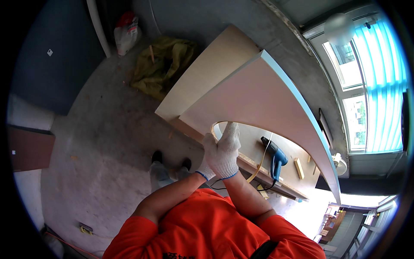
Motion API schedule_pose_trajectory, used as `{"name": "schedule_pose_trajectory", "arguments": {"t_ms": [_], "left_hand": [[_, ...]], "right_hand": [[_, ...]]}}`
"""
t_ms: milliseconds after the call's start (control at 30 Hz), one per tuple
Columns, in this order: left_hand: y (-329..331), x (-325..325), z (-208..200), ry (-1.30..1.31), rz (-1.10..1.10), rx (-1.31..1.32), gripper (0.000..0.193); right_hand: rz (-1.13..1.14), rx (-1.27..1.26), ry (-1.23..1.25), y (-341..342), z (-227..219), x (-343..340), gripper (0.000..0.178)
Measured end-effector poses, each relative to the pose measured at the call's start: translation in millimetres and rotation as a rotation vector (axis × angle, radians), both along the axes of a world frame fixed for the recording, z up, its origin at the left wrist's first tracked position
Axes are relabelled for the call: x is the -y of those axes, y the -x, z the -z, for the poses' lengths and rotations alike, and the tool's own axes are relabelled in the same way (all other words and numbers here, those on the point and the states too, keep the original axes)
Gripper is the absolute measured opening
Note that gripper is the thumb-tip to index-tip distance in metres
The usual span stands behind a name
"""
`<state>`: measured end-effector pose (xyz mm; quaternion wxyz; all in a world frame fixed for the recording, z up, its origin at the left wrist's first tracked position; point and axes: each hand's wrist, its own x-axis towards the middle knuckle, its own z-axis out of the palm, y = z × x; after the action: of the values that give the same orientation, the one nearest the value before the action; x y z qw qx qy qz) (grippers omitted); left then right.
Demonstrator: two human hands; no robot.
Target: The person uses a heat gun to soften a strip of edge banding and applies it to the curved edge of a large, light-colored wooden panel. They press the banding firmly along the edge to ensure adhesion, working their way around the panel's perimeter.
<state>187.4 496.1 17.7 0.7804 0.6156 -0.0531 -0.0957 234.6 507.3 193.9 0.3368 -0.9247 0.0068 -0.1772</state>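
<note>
Both my hands wear white knitted gloves with blue cuffs and meet at the curved cutout of a large pale pinkish board [248, 93]. My right hand [228, 151] reaches up to the cutout's edge, its fingers pressed together against it. Close on its left, my left hand [208, 151] touches or overlaps it with fingers bent; what either hand grips is hidden. A thin, pale strip [259, 165] hangs in a curve below the cutout, right of my hands. Through the opening, a blue and black heat gun [278, 156] lies on the work surface [250, 144], its cord running down.
Beside the heat gun lies a small wood block [299, 168]. Another pale panel [211, 64] sits behind the board. A green cloth sack [166, 64] and a white-and-red bag [127, 36] are on the floor, far left. A yellow-and-grey tool [86, 228] lies lower left. Windows [355, 108] line the right.
</note>
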Motion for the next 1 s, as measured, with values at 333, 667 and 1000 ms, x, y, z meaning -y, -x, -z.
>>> {"name": "schedule_pose_trajectory", "arguments": {"t_ms": [333, 667, 1000], "left_hand": [[6.9, -2.5, 9.8, 0.020, -0.018, 0.016, 0.021], [9.3, -15.1, 2.0, -0.101, 0.022, 0.140, 0.018], [9.9, -15.8, 2.9, -0.045, 0.033, 0.020, 0.018]], "right_hand": [[0.066, 0.005, 0.045, 0.9, 11.7, -2.3, 0.041], [0.115, 0.105, -0.015, -6.6, 9.0, 4.2, 0.010], [0.135, 0.143, 0.020, -9.7, 13.1, 6.8, 0.010]]}}
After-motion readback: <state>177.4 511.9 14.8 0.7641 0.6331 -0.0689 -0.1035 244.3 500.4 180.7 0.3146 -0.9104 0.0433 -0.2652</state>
